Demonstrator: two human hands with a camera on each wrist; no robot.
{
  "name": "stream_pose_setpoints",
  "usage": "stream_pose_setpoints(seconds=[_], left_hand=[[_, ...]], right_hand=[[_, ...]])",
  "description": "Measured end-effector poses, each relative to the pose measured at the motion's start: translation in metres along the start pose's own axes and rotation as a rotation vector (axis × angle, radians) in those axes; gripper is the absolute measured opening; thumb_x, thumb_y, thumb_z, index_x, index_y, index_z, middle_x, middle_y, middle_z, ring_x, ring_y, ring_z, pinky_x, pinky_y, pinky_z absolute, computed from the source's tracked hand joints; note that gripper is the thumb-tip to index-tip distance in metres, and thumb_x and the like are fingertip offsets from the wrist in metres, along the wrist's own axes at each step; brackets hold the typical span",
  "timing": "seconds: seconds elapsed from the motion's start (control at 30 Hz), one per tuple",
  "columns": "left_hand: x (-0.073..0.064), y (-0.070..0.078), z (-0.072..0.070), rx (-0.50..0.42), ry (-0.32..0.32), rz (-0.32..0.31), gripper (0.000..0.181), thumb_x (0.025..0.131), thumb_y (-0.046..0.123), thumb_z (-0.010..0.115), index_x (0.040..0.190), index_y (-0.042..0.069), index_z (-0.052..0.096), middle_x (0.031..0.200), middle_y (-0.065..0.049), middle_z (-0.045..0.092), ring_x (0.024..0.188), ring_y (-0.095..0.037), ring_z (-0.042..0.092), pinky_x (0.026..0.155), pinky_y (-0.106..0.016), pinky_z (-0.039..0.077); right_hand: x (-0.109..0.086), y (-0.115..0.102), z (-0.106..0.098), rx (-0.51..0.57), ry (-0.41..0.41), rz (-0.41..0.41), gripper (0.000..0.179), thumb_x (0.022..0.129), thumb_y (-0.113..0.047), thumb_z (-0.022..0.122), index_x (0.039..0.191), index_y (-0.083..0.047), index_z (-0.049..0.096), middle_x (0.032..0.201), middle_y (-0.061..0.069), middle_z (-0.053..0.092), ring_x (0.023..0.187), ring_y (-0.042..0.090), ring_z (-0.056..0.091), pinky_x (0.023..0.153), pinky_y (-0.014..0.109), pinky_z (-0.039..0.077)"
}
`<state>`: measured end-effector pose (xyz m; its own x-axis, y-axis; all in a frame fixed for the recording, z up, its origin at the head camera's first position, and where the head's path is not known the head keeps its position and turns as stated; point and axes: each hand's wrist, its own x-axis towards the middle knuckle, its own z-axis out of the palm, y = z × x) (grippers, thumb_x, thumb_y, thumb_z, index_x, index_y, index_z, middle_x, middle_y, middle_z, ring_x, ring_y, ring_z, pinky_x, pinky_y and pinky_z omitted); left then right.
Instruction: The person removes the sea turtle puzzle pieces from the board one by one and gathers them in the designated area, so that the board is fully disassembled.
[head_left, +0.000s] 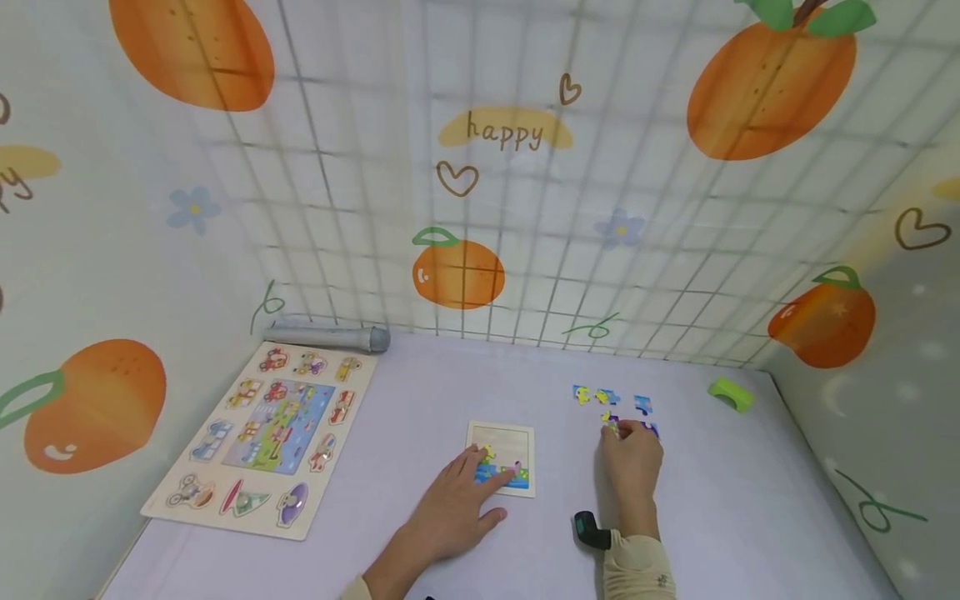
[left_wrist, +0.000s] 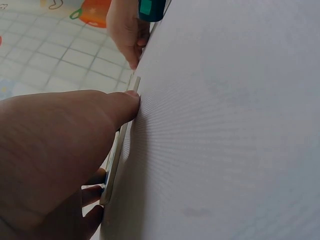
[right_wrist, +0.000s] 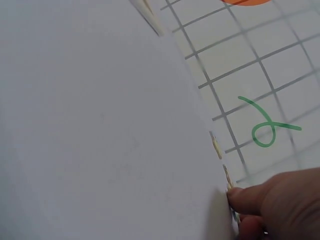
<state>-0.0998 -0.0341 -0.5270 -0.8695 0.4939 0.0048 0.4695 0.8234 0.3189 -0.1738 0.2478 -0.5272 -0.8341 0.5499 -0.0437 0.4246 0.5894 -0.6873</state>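
A small framed jigsaw puzzle [head_left: 512, 433] lies on the table, its lower part filled with blue, yellow and green pieces. My left hand [head_left: 453, 510] rests on its left and lower side with fingers extended; in the left wrist view, the thumb of the left hand [left_wrist: 65, 135] lies at the frame's edge [left_wrist: 117, 160]. To the right, my right hand [head_left: 633, 462] pinches a small jigsaw piece [head_left: 611, 422] between thumb and fingertips, low over the table. Other loose pieces [head_left: 603, 397] lie just beyond it, and a purple one [head_left: 651, 429] is partly hidden by the hand.
At the left lies a large wooden peg puzzle board [head_left: 330, 483] with vehicle pieces. Behind it is a grey cylinder [head_left: 330, 337]. A green curved block [head_left: 731, 394] sits at the far right. Printed curtains over a grid [head_left: 517, 208] enclose the table.
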Motion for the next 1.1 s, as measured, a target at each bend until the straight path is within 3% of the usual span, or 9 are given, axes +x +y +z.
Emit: stream_pose_setpoints(seconds=[0.5,0.73,0.87,0.97,1.1], left_hand=[[0.0,-0.001,-0.002,-0.014,-0.026,-0.027,0.054,0.1,0.051,0.059,0.152,0.045,0.045,0.157,-0.014,0.04,0.153,-0.031,0.03,0.123,-0.048,0.033],[0.001,-0.002,-0.001,-0.028,-0.032,-0.027,0.055,0.1,0.052,0.058,0.152,0.044,0.044,0.159,-0.013,0.037,0.155,-0.031,0.028,0.124,-0.048,0.032],[0.001,-0.002,-0.002,-0.022,-0.039,-0.019,0.055,0.1,0.052,0.058,0.153,0.044,0.044,0.158,-0.013,0.037,0.154,-0.031,0.029,0.124,-0.048,0.032],[0.0,-0.005,-0.002,-0.029,-0.043,-0.015,0.058,0.099,0.053,0.059,0.154,0.04,0.044,0.159,-0.013,0.037,0.154,-0.031,0.029,0.124,-0.048,0.032],[-0.002,-0.01,-0.002,-0.054,-0.052,-0.016,0.063,0.098,0.056,0.059,0.154,0.03,0.046,0.163,-0.01,0.034,0.155,-0.03,0.028,0.125,-0.046,0.031]], right_hand=[[0.003,0.001,0.005,-0.008,0.008,-0.025,0.039,0.097,-0.022,0.066,0.124,0.007,0.063,0.112,0.024,0.063,0.106,0.04,0.055,0.092,0.055,0.049],[0.001,-0.001,0.002,-0.007,-0.012,-0.008,0.044,0.098,-0.024,0.066,0.129,0.006,0.061,0.118,0.025,0.061,0.112,0.041,0.053,0.1,0.055,0.05],[0.0,-0.004,0.002,-0.019,0.007,-0.061,0.043,0.096,-0.022,0.068,0.127,0.007,0.063,0.116,0.026,0.064,0.111,0.042,0.055,0.099,0.057,0.048],[-0.002,-0.008,0.002,-0.018,0.002,-0.099,0.043,0.095,-0.023,0.069,0.127,0.005,0.065,0.115,0.026,0.065,0.11,0.042,0.057,0.097,0.057,0.047],[-0.007,-0.018,0.005,-0.007,-0.065,-0.129,0.042,0.096,-0.025,0.069,0.129,0.001,0.066,0.118,0.024,0.066,0.111,0.041,0.058,0.097,0.055,0.049]])
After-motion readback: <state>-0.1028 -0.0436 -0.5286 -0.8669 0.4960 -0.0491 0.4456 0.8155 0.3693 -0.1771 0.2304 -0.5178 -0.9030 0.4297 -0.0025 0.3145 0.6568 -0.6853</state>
